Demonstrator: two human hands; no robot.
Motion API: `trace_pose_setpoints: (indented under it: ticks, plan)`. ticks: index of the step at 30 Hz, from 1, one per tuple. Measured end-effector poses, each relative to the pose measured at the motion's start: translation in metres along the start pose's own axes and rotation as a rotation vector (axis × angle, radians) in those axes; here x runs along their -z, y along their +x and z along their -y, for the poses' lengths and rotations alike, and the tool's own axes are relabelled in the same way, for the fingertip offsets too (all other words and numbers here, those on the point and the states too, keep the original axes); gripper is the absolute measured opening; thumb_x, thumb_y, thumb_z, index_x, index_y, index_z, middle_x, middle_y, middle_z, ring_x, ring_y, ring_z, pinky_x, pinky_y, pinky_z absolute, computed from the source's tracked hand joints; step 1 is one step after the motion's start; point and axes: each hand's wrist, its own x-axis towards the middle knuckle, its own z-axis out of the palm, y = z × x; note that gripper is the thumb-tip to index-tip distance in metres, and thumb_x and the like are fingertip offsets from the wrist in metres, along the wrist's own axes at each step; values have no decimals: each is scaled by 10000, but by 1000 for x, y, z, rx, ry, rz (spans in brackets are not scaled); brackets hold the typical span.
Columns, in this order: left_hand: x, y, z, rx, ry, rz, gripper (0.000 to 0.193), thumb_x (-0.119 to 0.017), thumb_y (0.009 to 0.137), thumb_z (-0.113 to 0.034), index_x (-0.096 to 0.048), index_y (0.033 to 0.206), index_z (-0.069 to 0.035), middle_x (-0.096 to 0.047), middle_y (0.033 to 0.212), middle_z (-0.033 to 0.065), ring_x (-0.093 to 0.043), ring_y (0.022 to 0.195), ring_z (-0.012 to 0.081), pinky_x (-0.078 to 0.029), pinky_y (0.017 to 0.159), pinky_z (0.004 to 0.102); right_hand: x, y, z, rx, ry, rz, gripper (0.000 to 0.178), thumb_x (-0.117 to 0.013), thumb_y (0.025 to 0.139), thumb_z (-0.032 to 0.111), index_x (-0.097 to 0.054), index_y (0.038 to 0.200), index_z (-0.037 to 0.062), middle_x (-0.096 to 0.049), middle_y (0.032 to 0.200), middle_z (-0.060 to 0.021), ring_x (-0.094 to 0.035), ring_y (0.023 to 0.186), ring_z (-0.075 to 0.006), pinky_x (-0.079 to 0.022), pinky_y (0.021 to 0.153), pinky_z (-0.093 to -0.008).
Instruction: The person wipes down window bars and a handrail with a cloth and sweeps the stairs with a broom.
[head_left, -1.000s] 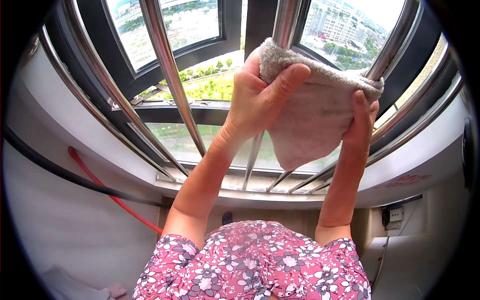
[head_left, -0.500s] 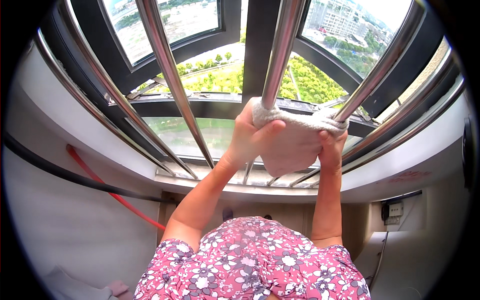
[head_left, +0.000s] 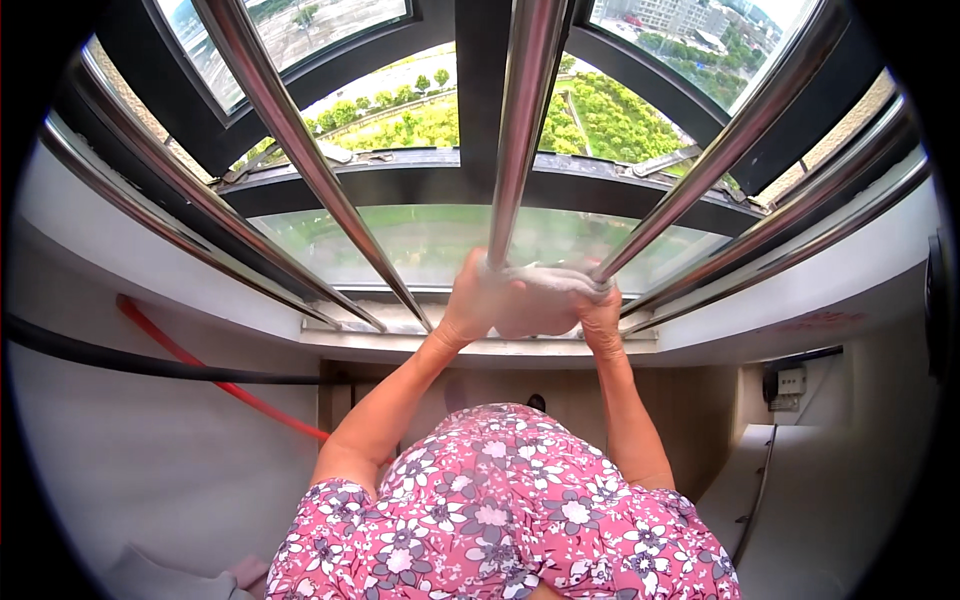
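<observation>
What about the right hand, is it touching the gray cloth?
Touching: in the head view, the right hand grips the gray cloth at one end.

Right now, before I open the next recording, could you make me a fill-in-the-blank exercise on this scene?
1. The left hand and right hand hold a grey cloth around ____ metal bars.
2. The shirt is patterned with ____.
3. The tube crossing the black tube is ____.

Missing words: two; flowers; red.
</observation>
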Motion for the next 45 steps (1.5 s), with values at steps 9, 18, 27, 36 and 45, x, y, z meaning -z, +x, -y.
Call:
trace_pose_setpoints:
  ticks: [9, 18, 27, 36, 45]
  plan:
    - [2, -26, 71, 63, 137, 48, 364, -606, 757, -248, -406, 976, -35, -477, 817, 14, -441, 751, 102, -381, 681, 231, 19, -18, -53, -85, -50, -31, 462, -669, 665, 34, -417, 1052, 45, -529, 953, -21, -505, 874, -109, -422, 769, -235]
    - [-7, -37, 103, 134, 296, 111, 307, -577, 751, -150, -412, 983, -36, -541, 799, 95, -524, 716, 177, -423, 657, 284, 51, -23, -88, -181, -115, -44, 422, -683, 666, 92, -423, 996, 55, -501, 924, -11, -473, 850, -91, -402, 753, -227]
    - [-6, -40, 138, 218, 312, 260, 324, -577, 759, -151, -431, 1025, -37, -530, 877, 89, -510, 813, 187, -405, 734, 291, 72, -22, -106, -184, -161, 22, 425, -682, 661, 95, -428, 1001, 61, -467, 908, -5, -448, 849, -104, -392, 764, -246]
    - [-5, -57, 177, 298, 368, 157, 370, -592, 754, -190, -433, 1056, -48, -545, 918, 111, -528, 862, 213, -405, 745, 307, 81, -26, -123, -130, -458, 9, 495, -689, 647, 135, -424, 1057, 55, -466, 953, -72, -462, 902, -177, -382, 801, -296]
    - [-27, -46, 134, 307, 792, 107, 320, -565, 756, -245, -486, 969, -20, -561, 746, 204, -533, 729, 382, -412, 604, 397, 90, -27, -143, -74, -545, -85, 495, -666, 672, 215, -424, 1061, 30, -466, 983, -129, -467, 935, -256, -374, 816, -321]
